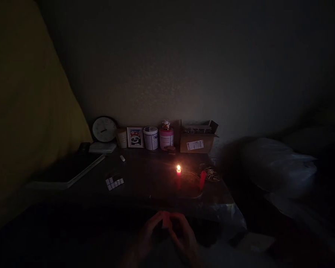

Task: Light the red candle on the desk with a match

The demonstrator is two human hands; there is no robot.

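Observation:
In the dim light, my left hand (150, 230) and my right hand (184, 232) meet in front of the table's near edge. Between their fingertips is a small reddish piece (166, 219), too dark to identify, with both hands closed on it. Beyond them, a lit red candle (178, 176) stands upright on the dark table (145, 167). An unlit red candle (202, 180) leans slightly to its right. A round dish (211, 174) with several matchsticks lies behind the unlit candle.
Along the wall are a round clock (104, 129), a cup (122, 138), a panda picture (135, 137), two tins (151, 138) and an open cardboard box (197, 143). A white-squared object (114, 183) lies on the left. A pale bag (276, 163) sits at right.

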